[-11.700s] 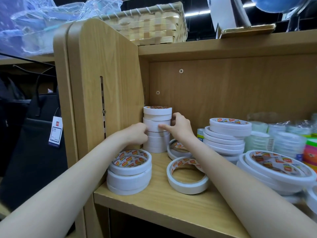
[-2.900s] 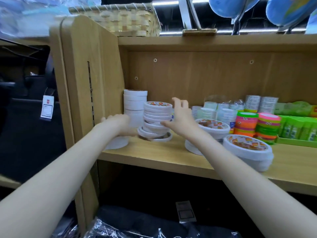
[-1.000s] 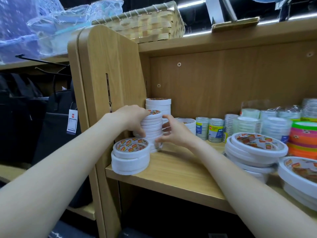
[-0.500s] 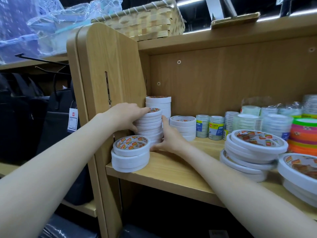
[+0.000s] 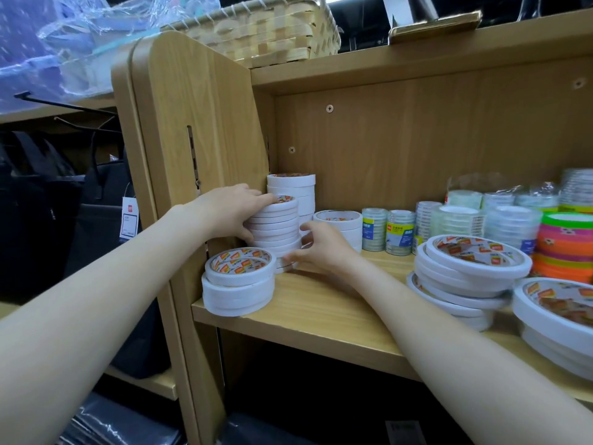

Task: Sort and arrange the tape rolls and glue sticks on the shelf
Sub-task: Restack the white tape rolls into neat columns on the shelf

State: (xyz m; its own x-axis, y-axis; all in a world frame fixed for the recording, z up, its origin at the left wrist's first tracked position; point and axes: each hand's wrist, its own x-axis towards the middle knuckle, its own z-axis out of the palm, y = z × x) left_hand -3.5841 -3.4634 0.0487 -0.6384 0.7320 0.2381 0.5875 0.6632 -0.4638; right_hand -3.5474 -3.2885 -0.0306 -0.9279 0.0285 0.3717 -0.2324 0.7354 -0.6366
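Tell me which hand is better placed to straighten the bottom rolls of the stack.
The right hand: its fingertips already touch the lowest rolls of the narrow stack. The left hand holds the upper rolls.

Up top sits a woven basket (image 5: 272, 30), with crinkled clear plastic wrap (image 5: 64, 43) to its left, a brass-coloured plate (image 5: 434, 25) to its right, and black bags (image 5: 57, 213) with a white price tag (image 5: 129, 216) hanging well below-left.
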